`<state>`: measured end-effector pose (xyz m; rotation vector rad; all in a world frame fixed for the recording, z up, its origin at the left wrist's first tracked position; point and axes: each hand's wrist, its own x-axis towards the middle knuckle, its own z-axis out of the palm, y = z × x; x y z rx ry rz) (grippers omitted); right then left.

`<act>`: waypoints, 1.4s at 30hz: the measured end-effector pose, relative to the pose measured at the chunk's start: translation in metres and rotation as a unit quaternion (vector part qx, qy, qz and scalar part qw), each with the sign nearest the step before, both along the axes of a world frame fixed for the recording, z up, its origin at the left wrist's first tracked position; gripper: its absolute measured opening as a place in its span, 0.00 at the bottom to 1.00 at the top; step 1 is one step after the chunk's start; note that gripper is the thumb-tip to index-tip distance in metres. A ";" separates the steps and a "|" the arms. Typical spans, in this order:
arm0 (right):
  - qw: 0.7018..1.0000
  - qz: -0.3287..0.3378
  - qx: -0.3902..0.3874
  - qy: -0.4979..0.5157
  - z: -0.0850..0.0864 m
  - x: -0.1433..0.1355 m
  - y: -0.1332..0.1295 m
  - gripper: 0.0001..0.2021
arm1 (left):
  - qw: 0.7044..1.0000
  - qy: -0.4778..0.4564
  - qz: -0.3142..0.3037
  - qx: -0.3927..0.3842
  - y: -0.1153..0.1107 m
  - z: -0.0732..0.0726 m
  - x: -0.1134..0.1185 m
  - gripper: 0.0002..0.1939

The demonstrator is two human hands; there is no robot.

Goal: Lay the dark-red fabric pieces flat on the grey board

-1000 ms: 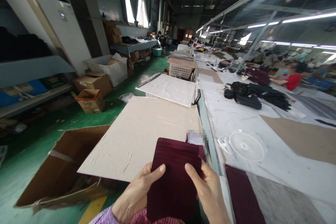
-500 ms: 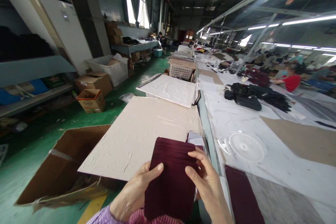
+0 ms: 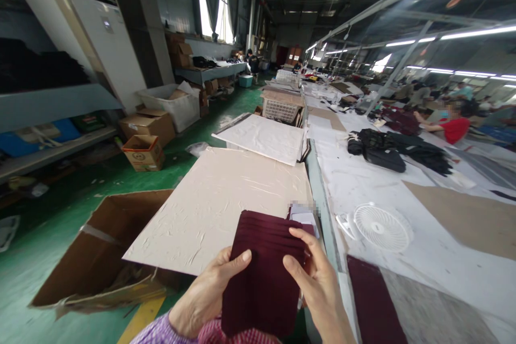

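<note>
A stack of folded maroon fabric pieces [image 3: 262, 279] is held upright before me, its upper edge showing several layered folds. My left hand [image 3: 212, 285] grips its left side, thumb on the front face and fingers hidden behind. On the right side, my right hand [image 3: 316, 279] closes round the edge, with thumb and forefinger on the front and the other fingers mostly out of sight. Just beyond the stack lie white paper slips [image 3: 304, 217] with more maroon fabric. A long maroon fabric piece [image 3: 374, 301] rests on the table to the right.
A beige board [image 3: 226, 188] spans the space ahead, beside an open cardboard box [image 3: 100, 258] on the floor. On the white table [image 3: 334, 183] sit a white fan [image 3: 381, 227] and dark garments [image 3: 379, 150]. A person in red [image 3: 455, 128] is across the table.
The view has shifted slightly, so the surroundings sit a little further right. Both hands keep their hold on the maroon stack, almost unmoved.
</note>
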<state>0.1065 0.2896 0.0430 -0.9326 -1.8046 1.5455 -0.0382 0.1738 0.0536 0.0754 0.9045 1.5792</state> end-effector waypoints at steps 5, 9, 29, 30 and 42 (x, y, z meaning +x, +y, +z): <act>1.000 0.008 -0.021 0.001 0.009 -0.003 0.002 0.23 | 1.000 -0.015 -0.011 0.006 0.000 0.004 0.000 0.10; 0.999 0.015 -0.028 0.008 0.014 -0.003 0.004 0.22 | 1.000 0.004 -0.028 0.001 -0.002 0.003 -0.002 0.11; 0.997 0.014 0.026 0.074 -0.003 0.001 0.004 0.16 | 1.000 0.007 0.001 -0.020 -0.002 -0.003 -0.004 0.09; 0.997 0.029 0.024 0.068 -0.003 0.001 0.006 0.16 | 1.000 0.002 0.000 -0.014 -0.002 -0.002 -0.004 0.09; 0.994 0.057 -0.089 0.038 0.003 -0.007 -0.005 0.17 | 1.000 -0.002 0.019 -0.001 0.005 0.002 -0.004 0.14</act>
